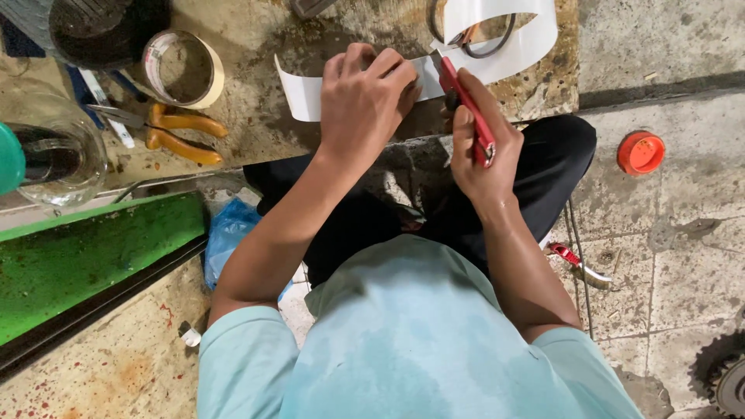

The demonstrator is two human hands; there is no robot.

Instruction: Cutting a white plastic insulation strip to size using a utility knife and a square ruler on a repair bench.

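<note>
1. Stained, pitted concrete is serving as your worktop [256, 116], low to the tiled floor where you are sitting cross-legged in dark trousers.
2. Your left hand [365, 97] is pressing palm-down on the white strip [306, 95], its grip flattened with the fingers curled over the far edge, pinning rather than pinching.
3. Your right hand [481, 147] is closing its grip around the red utility knife [466, 105], with the blade end meeting the strip just beside your left fingertips.
4. The strip is lying across the worktop's near part, one end flat at the left, the other curling up into a loop [528, 35] at the top right.
5. Judging by that curl, the strip is looking thin, light and springy, and its glossy face is probably slippery, so it is likely wanting to slide or spring back unless you are holding it flat close to the blade.
6. The best hold appears to be where you are already pressing, flat on its face, clear of the cutting line.
7. Orange-handled pliers [182, 132], a tape roll [182, 68] and a glass jar [58, 155] are sitting well to the left; an orange cap [641, 152] is lying on the floor at the right.
</note>
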